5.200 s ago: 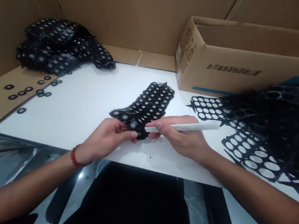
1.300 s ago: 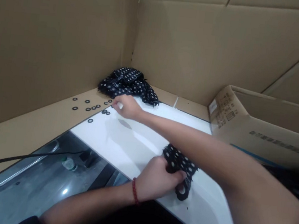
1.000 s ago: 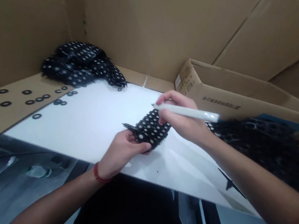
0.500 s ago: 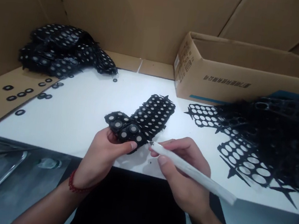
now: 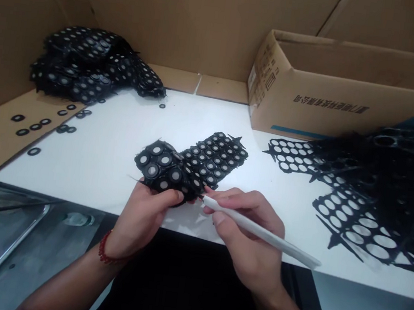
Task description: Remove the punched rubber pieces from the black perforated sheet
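Your left hand (image 5: 145, 213) grips the near end of the black ring sheet (image 5: 190, 165) at centre frame, fingers curled under it and hidden, thumb on top. Your right hand (image 5: 253, 236) is closed around the white stick (image 5: 258, 230), its tip touching the sheet's near edge. At right, the pile of punched-out sheets (image 5: 368, 190) blurs and runs off frame

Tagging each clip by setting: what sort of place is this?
Probably a small factory or workshop bench for hand-sorting parts. A white table walled in with cardboard holds piles of black sheets studded with rings, loose rings, emptied sheets and a carton.
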`<control>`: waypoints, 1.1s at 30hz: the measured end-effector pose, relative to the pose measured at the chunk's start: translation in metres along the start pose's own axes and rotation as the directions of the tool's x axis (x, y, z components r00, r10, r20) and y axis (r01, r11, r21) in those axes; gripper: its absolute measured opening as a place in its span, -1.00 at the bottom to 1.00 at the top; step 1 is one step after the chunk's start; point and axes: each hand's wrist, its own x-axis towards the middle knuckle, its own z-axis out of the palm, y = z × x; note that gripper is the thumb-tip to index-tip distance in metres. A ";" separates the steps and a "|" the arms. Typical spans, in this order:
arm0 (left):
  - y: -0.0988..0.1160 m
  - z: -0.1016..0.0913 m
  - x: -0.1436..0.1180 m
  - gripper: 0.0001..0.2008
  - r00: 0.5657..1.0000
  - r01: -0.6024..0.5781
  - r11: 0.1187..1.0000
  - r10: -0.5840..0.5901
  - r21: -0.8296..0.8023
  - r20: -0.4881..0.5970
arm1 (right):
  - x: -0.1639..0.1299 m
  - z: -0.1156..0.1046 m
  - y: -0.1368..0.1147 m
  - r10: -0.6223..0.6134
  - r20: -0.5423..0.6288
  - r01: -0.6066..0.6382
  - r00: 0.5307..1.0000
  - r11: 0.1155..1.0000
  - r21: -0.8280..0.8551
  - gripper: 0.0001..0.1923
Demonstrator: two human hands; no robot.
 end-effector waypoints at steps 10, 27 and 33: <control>-0.001 -0.010 -0.001 -0.80 0.993 -0.034 0.999 0.032 0.016 0.111 | -0.003 -0.005 0.008 0.128 -0.020 -0.127 0.992 0.991 0.039 -0.90; -0.015 -0.011 -0.003 -0.81 0.967 -0.255 0.932 0.250 0.259 0.055 | -0.004 -0.009 0.003 0.116 0.033 -0.119 0.993 0.990 0.082 -0.85; -0.015 -0.011 -0.003 -0.78 0.956 -0.293 0.898 0.284 0.328 0.075 | -0.002 -0.011 0.000 0.099 0.051 -0.096 0.994 0.993 -0.071 -0.83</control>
